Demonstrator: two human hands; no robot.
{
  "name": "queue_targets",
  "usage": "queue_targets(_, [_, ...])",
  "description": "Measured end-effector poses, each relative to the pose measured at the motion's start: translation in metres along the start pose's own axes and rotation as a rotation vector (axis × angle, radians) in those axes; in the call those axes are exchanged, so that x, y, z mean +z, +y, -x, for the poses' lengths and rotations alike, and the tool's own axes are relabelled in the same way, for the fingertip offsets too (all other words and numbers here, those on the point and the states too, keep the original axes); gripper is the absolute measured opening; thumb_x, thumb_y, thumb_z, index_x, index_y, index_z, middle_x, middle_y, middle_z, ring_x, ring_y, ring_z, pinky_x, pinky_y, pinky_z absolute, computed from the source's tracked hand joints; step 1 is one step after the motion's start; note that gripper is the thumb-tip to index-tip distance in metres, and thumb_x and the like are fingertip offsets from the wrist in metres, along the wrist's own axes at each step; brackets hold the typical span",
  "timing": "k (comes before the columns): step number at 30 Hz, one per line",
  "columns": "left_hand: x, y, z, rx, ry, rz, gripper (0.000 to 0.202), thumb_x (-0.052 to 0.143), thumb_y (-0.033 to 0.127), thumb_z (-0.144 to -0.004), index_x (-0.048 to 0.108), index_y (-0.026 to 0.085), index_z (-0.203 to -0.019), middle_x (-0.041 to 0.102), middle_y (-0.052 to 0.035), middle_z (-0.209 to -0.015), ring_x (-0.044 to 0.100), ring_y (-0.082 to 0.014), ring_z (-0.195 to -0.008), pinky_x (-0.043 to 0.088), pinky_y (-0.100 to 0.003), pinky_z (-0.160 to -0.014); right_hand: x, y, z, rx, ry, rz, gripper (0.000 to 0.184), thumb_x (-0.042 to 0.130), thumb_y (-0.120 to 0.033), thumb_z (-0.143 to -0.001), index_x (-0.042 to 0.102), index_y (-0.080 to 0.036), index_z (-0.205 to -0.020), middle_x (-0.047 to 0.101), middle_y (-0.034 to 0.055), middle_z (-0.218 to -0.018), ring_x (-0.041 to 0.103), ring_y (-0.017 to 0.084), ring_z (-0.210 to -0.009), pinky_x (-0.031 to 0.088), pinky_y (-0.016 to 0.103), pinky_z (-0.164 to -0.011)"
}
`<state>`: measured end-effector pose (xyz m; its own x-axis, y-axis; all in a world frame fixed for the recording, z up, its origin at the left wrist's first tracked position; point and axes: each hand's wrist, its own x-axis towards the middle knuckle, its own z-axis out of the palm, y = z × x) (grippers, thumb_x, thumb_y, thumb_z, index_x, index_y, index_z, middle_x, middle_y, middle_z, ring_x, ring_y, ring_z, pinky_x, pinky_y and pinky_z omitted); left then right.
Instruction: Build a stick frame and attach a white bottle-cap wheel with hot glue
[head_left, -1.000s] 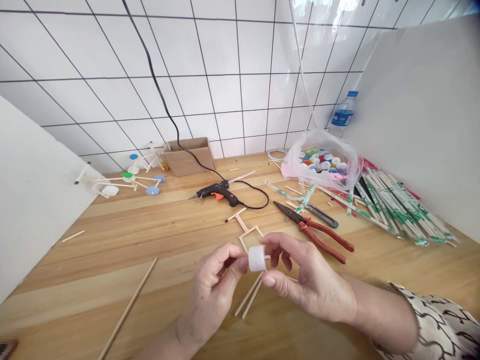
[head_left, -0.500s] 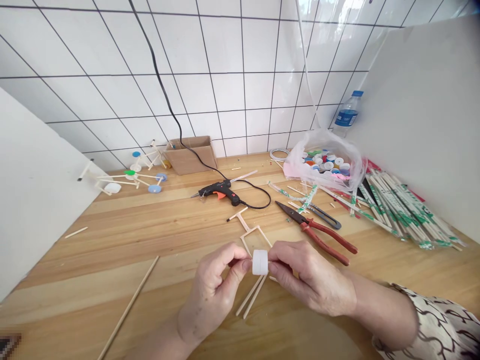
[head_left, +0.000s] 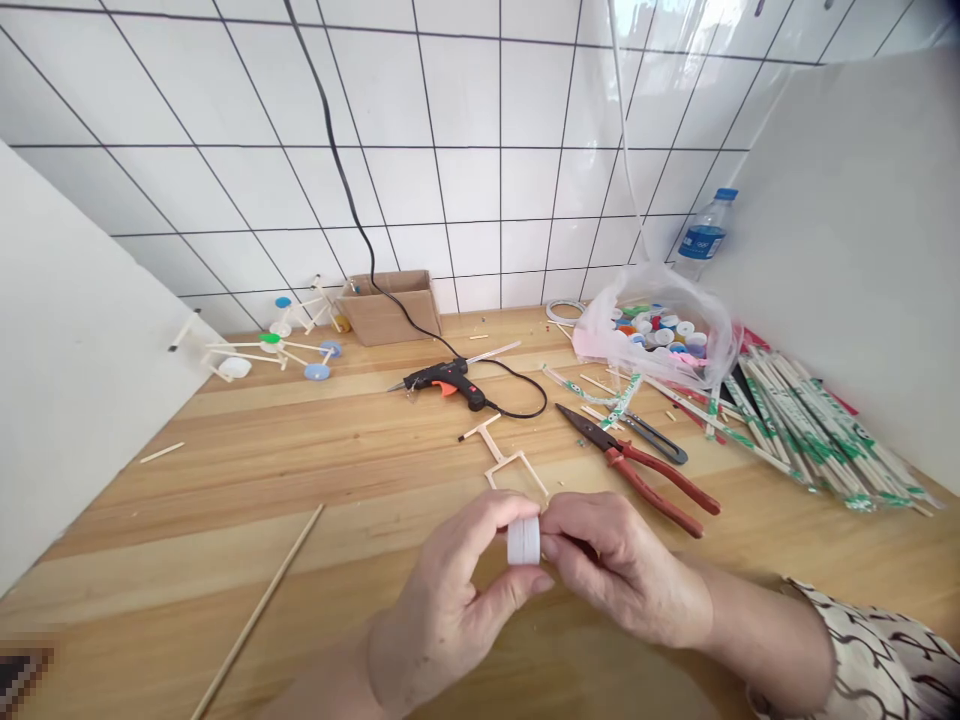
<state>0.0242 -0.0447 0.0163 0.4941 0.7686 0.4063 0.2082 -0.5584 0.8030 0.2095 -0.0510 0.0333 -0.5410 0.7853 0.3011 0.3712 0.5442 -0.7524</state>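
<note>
A white ridged piece (head_left: pixel 523 541), which looks like two bottle caps set together with a seam down its middle, is up in front of me above the table. My left hand (head_left: pixel 474 572) grips it by the rim, index finger on top and thumb underneath. Against its right side, my right hand (head_left: pixel 611 560) is closed in a pinch; what lies between those fingertips is hidden. Just beyond the hands lies a frame of thin wooden sticks (head_left: pixel 495 455), a rectangle with a T-shaped end. Its near part is covered by my hands.
A black glue gun (head_left: pixel 442 380) lies behind the frame. Red-handled pliers (head_left: pixel 652 475) and a grey cutter (head_left: pixel 656 438) are to the right, near wrapped chopsticks (head_left: pixel 825 430) and a bag of bottle caps (head_left: pixel 660 330). One long stick (head_left: pixel 259 610) lies left. Stick models (head_left: pixel 274 345) and a cardboard box (head_left: pixel 394 310) stand behind.
My left fingers have shifted from a pinch at the piece's left side to a grip over and under its rim. The piece sits slightly lower. Two stick ends below it no longer show.
</note>
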Motion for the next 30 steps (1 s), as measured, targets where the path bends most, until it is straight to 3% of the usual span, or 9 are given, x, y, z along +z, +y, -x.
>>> queue_targets(4, [0.000, 0.008, 0.001, -0.067, -0.007, -0.009, 0.027, 0.060, 0.021, -0.081, 0.053, 0.021, -0.107, 0.066, -0.0022, -0.095, 0.063, -0.0131, -0.082, 0.049, -0.020, -0.076, 0.004, -0.002, 0.001, -0.111, 0.048, 0.081, 0.019, 0.039, -0.009, -0.083, 0.044, -0.018, -0.068, 0.041, -0.0020, -0.059, 0.038, 0.010, -0.052, 0.032, 0.021, -0.051])
queue_targets(8, [-0.001, 0.011, 0.000, -0.233, -0.054, 0.191, 0.022, 0.059, 0.026, -0.082, 0.057, 0.020, -0.102, 0.067, -0.0020, -0.086, 0.062, -0.0140, -0.076, 0.050, -0.021, -0.071, 0.004, -0.001, 0.004, -0.276, 0.095, 0.271, 0.016, 0.040, -0.009, -0.080, 0.042, -0.020, -0.068, 0.042, -0.0005, -0.058, 0.034, 0.013, -0.051, 0.028, 0.025, -0.049])
queue_targets(10, [-0.001, 0.012, -0.001, -0.271, -0.069, 0.269, 0.020, 0.059, 0.027, -0.081, 0.059, 0.019, -0.100, 0.067, -0.0021, -0.083, 0.062, -0.0146, -0.075, 0.050, -0.023, -0.071, 0.005, -0.001, 0.005, -0.287, 0.086, 0.281, 0.015, 0.041, -0.009, -0.079, 0.042, -0.020, -0.069, 0.042, -0.0001, -0.059, 0.034, 0.013, -0.052, 0.027, 0.026, -0.050])
queue_targets(19, [-0.003, 0.014, 0.000, -0.134, 0.028, 0.119, 0.023, 0.061, 0.018, -0.077, 0.058, 0.018, -0.100, 0.066, -0.0011, -0.082, 0.059, -0.0114, -0.068, 0.048, -0.020, -0.067, 0.016, -0.014, 0.003, 0.290, 0.072, -0.335, 0.028, 0.036, -0.023, -0.089, 0.038, -0.019, -0.061, 0.032, -0.0042, -0.057, 0.029, 0.008, -0.051, 0.029, 0.020, -0.047])
queue_targets(21, [-0.003, 0.014, 0.000, -0.157, 0.027, 0.170, 0.021, 0.062, 0.017, -0.077, 0.059, 0.018, -0.098, 0.066, -0.0006, -0.080, 0.060, -0.0118, -0.070, 0.048, -0.020, -0.067, 0.016, -0.013, 0.002, 0.213, 0.091, -0.251, 0.027, 0.037, -0.021, -0.088, 0.038, -0.019, -0.061, 0.033, -0.0039, -0.057, 0.031, 0.009, -0.050, 0.030, 0.020, -0.047])
queue_targets(25, [0.000, 0.011, -0.001, -0.282, -0.012, 0.380, 0.021, 0.065, 0.023, -0.076, 0.062, 0.016, -0.095, 0.065, -0.0014, -0.077, 0.059, -0.0134, -0.071, 0.048, -0.021, -0.066, 0.009, -0.005, 0.002, -0.205, 0.123, 0.188, 0.020, 0.038, -0.010, -0.080, 0.040, -0.019, -0.063, 0.039, -0.0018, -0.055, 0.033, 0.011, -0.049, 0.028, 0.024, -0.047])
queue_targets(27, [0.000, 0.011, -0.002, -0.341, -0.042, 0.468, 0.022, 0.067, 0.026, -0.075, 0.062, 0.015, -0.094, 0.064, -0.0016, -0.075, 0.059, -0.0138, -0.070, 0.048, -0.023, -0.066, 0.005, 0.000, 0.002, -0.349, 0.112, 0.379, 0.018, 0.039, -0.009, -0.078, 0.043, -0.020, -0.064, 0.043, -0.0003, -0.054, 0.033, 0.012, -0.049, 0.027, 0.026, -0.046])
queue_targets(30, [-0.001, 0.012, -0.004, -0.361, -0.056, 0.494, 0.022, 0.067, 0.026, -0.074, 0.062, 0.015, -0.093, 0.062, -0.0012, -0.073, 0.058, -0.0138, -0.069, 0.048, -0.025, -0.068, 0.005, 0.001, 0.004, -0.335, 0.083, 0.390, 0.017, 0.039, -0.011, -0.080, 0.043, -0.020, -0.065, 0.043, -0.0005, -0.055, 0.033, 0.013, -0.049, 0.026, 0.027, -0.047])
